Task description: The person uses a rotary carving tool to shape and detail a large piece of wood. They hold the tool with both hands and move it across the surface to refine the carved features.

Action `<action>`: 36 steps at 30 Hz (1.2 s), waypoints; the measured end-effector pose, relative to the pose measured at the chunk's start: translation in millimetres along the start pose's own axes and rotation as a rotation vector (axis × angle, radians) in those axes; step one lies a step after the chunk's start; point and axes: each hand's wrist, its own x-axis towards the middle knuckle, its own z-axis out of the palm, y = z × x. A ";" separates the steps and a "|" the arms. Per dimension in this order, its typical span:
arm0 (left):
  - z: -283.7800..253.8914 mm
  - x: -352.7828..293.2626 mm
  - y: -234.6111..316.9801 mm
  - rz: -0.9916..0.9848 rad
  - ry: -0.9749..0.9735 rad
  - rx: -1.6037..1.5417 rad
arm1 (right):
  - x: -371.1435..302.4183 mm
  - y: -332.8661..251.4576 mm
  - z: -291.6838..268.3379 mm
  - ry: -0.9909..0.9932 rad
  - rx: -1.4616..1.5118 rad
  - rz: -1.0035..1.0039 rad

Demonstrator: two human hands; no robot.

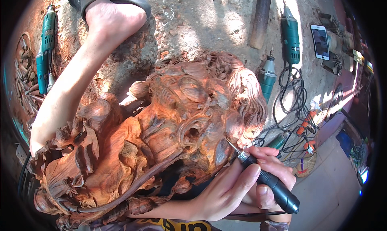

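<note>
A large reddish-brown wood carving [161, 122] lies across my lap, cut into a bearded figure with folds, knobs and leaf-like shapes. My right hand [278, 170] grips a black pen-shaped rotary carving tool [278, 190], its fingers curled over the barrel. The thin metal bit [231, 144] points up and left at the carving's right side, by the face and beard; I cannot tell whether it touches the wood. Coming from beneath the carving, my left hand [225, 186] has its thumb pressed against the tool's barrel. Its other fingers are mostly hidden.
Green power grinders lie at the left [47, 33] and upper right [291, 37], with another grinder [267, 75] beside the carving. Tangled black cords [292, 94] run along the right. A phone [320, 42] lies beyond. My bare leg [72, 78] stretches along the left, in a dark sandal [143, 5].
</note>
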 end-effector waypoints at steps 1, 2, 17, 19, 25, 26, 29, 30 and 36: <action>0.4 0.6 0.2 0.008 -0.004 0.003 | 0.6 -0.1 0.4 -0.005 0.008 -0.015; 1.4 0.3 0.6 0.015 -0.008 0.006 | 1.1 0.0 1.0 -0.010 0.017 -0.030; 2.3 -19.5 11.9 -0.037 -0.143 0.253 | -52.3 9.8 5.8 -0.058 0.152 -0.041; -4.2 -25.0 14.2 -0.049 -0.167 0.382 | -63.6 20.5 11.1 -0.102 0.194 -0.005; -16.8 -36.4 17.6 -0.107 -0.172 0.501 | -83.4 45.0 20.2 -0.264 0.283 0.086; -16.2 -37.2 17.3 -0.114 -0.167 0.515 | -82.7 45.2 22.2 -0.281 0.282 0.093; -12.5 -38.1 15.7 -0.121 -0.132 0.498 | -66.7 42.1 27.2 -0.185 0.131 -0.030; -11.0 -38.3 15.1 -0.134 -0.107 0.472 | -58.2 38.2 25.3 -0.179 0.087 -0.064; -5.5 -42.1 13.6 -0.152 -0.041 0.371 | -13.3 -2.0 -6.4 -0.540 0.293 0.398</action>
